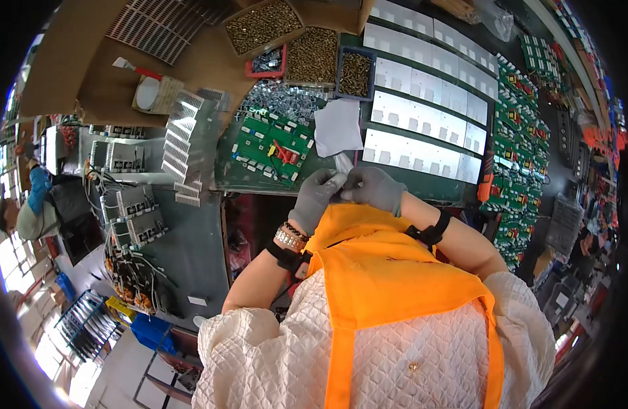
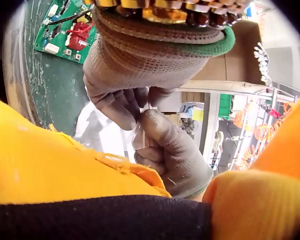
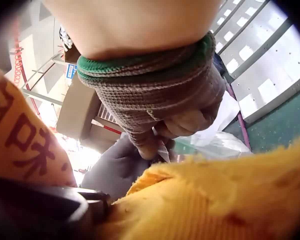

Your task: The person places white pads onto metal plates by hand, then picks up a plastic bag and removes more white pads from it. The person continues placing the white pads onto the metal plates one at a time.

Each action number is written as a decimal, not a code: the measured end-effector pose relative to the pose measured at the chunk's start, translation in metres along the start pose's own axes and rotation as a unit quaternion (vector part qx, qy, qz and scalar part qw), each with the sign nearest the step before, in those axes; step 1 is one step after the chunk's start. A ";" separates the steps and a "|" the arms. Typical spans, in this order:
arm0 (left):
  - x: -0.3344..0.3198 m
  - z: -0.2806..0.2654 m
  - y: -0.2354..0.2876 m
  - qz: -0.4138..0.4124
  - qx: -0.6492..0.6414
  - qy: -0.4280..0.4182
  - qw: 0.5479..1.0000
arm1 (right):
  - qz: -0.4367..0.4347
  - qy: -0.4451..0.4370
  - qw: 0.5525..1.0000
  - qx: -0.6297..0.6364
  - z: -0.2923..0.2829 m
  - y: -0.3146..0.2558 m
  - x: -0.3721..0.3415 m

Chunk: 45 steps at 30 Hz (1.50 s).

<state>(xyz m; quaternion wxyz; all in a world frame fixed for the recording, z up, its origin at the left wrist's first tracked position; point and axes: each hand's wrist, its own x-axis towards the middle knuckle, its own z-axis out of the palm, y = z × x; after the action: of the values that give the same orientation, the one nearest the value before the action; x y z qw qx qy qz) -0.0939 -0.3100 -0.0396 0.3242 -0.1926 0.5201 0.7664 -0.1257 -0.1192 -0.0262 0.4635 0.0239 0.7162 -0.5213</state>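
Note:
In grey knitted gloves, my left hand point(image 1: 317, 198) and right hand point(image 1: 375, 189) meet at the table's front edge, close against the orange apron point(image 1: 396, 252). Curled fingers and thumbs of both pinch a crumpled piece of clear plastic point(image 1: 342, 162), which sticks out beyond the fingertips. In the right wrist view, more of this plastic point(image 3: 227, 143) spreads behind the right fingers. Most of what lies between the fingers is hidden by the gloves. Just past the hands lies a white paper sheet point(image 1: 338, 128), with a green circuit board point(image 1: 272, 150) to its left.
Rows of silver metal plates point(image 1: 423, 92) lie to the right, beside stacked green circuit boards point(image 1: 522, 150). Bins of small brass parts point(image 1: 265, 27) and a pile of small metal pieces point(image 1: 280, 101) are at the back. Finned metal strips point(image 1: 181, 140) stand left. Another person sits far left.

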 end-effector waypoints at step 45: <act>0.025 0.008 -0.011 -0.032 -0.029 -0.069 0.997 | -0.065 0.184 0.970 -0.146 0.002 0.018 -0.023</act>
<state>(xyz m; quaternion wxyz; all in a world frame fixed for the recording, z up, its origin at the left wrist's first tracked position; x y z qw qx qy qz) -0.1037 -0.2919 -0.0599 0.3781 -0.1648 0.4673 0.7820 -0.1021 -0.1024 -0.0234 0.2874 0.0052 0.8577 -0.4264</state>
